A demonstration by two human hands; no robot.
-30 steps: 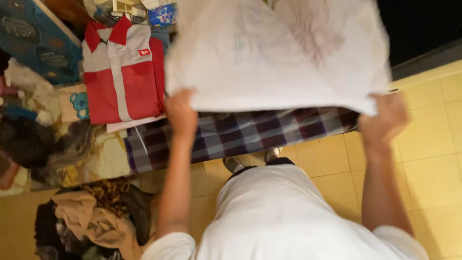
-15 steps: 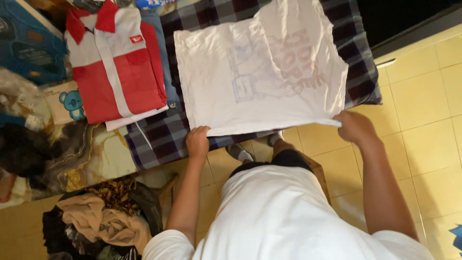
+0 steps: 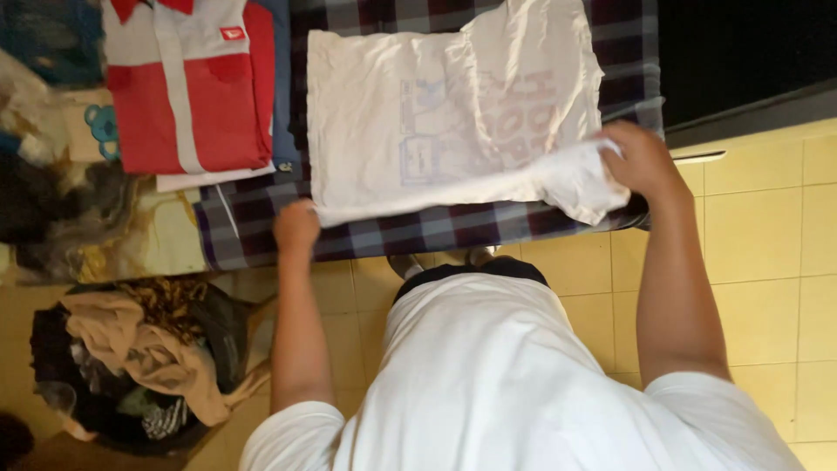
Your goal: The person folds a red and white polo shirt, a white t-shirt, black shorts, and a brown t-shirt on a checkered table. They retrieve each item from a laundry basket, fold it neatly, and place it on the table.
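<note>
The white T-shirt [image 3: 445, 122] now lies flatter; right hand [image 3: 641, 161] at three o'clock pinches its folded-in corner, left hand [image 3: 296, 228] grips the hem.

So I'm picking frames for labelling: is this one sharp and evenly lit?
Head view: warm, dim indoor light; the white printed T-shirt is fairly sharp; the right hand and left hand are slightly soft; the top right corner falls into black.

White shirt [image 3: 418, 131]: thin, matt, creased cloth. Plaid cover [image 3: 418, 228]: matt woven cloth. Floor tiles [image 3: 758, 253]: smooth, slightly glossy yellow ceramic.
</note>
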